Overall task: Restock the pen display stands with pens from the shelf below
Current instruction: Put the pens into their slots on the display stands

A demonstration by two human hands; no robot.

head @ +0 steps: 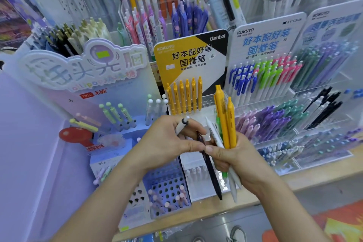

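My right hand [233, 155] grips a bunch of pens: yellow pens [225, 118] sticking up, a green one and white ones [233, 182] pointing down. My left hand [167, 143] holds a white pen [181, 124] between its fingers and pinches a dark pen [210, 167] that hangs down between both hands. Just behind stands the yellow Kokuyo display stand [188, 55] with a row of several yellow pens [184, 98] in its holes. The stand's right side has free holes.
A purple stand [167, 188] with holes and a few pink pens sits low at the left. A white Kokuyo stand [263, 45] with blue, green and pink pens is at the right, with trays of purple and teal pens [275, 122]. The wooden shelf edge [314, 175] runs below.
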